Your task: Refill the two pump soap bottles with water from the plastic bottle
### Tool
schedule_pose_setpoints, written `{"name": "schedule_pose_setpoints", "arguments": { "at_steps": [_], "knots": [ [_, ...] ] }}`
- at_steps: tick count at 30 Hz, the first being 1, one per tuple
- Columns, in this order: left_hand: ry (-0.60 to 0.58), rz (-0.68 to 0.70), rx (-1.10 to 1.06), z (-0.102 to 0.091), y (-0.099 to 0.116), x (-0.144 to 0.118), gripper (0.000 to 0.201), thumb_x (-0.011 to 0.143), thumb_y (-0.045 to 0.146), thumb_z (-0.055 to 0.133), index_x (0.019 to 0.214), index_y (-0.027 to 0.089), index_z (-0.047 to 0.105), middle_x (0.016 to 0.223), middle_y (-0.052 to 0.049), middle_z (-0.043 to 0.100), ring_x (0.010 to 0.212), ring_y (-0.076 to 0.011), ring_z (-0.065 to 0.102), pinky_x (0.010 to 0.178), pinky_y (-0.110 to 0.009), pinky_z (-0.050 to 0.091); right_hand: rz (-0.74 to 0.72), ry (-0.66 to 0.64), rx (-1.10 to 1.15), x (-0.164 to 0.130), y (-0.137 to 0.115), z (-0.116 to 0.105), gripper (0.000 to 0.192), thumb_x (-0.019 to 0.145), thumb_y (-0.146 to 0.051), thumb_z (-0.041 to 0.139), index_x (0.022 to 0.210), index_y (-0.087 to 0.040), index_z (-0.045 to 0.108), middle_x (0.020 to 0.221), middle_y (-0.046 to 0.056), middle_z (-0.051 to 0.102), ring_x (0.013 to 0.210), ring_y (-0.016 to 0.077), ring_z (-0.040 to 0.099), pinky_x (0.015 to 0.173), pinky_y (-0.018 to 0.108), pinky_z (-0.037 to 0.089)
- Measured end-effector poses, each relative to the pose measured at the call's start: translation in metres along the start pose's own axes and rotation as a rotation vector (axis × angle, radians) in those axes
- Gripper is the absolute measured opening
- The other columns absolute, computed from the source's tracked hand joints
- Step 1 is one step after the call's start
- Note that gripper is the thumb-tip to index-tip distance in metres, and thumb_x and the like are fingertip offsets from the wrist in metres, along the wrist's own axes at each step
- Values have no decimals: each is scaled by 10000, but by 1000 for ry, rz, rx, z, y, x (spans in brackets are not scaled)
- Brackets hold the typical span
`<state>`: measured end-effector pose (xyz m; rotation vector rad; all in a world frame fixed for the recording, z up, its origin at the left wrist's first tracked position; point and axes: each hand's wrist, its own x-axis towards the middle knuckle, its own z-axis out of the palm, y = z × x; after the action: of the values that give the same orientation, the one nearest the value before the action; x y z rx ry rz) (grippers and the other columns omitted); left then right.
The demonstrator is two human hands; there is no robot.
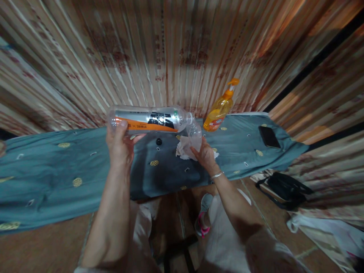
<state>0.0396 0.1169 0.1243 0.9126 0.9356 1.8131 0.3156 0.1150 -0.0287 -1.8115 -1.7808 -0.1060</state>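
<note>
My left hand (121, 144) is closed around the base end of a large clear plastic bottle (150, 120) with an orange, silver and black label. The bottle lies nearly level in the air, its uncapped neck pointing right. At that neck is the mouth of a smaller clear plastic bottle (195, 135), tilted, with my right hand (205, 153) wrapped around its lower part. Whether liquid passes between them I cannot make out. Under the small bottle lies crumpled white tissue (183, 148). A small black cap (159, 141) rests on the cloth between my hands.
A yellow-orange pump bottle (217, 113) stands behind my right hand. Farther right lies a black phone (269, 137). A blue-green patterned cloth (93, 167) covers the narrow table. Pleated curtains (127, 49) hang right behind it. A dark bag (286, 189) sits low on the right.
</note>
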Motion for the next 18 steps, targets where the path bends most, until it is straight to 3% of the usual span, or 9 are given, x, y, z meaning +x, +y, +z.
{"name": "schedule_pose_setpoints", "arguments": {
  "at_steps": [6, 12, 18],
  "knots": [
    [30, -9, -26, 0, -1, 1, 499, 612, 470, 847, 998, 254, 619, 921, 9, 725, 1081, -313, 696, 741, -436, 648, 4, -2, -31, 0, -2, -2, 720, 924, -518, 589, 1395, 11, 464, 1126, 292, 706, 1008, 296, 717, 870, 370, 553],
    [-4, 14, -27, 0, -1, 1, 462, 659, 461, 826, 990, 236, 597, 946, -14, 711, 1133, -323, 677, 747, -435, 646, 13, -16, -38, 0, -4, -6, 731, 936, -582, 536, 1377, -2, 481, 1040, 253, 729, 926, 292, 725, 804, 366, 566],
    [-13, 13, -24, -1, -1, 1, 464, 647, 469, 837, 980, 263, 589, 942, 16, 709, 1121, -298, 689, 716, -379, 651, -12, 3, -34, -1, -1, -3, 754, 938, -604, 514, 1387, 0, 477, 1076, 278, 719, 965, 308, 720, 819, 403, 577]
  ]
}}
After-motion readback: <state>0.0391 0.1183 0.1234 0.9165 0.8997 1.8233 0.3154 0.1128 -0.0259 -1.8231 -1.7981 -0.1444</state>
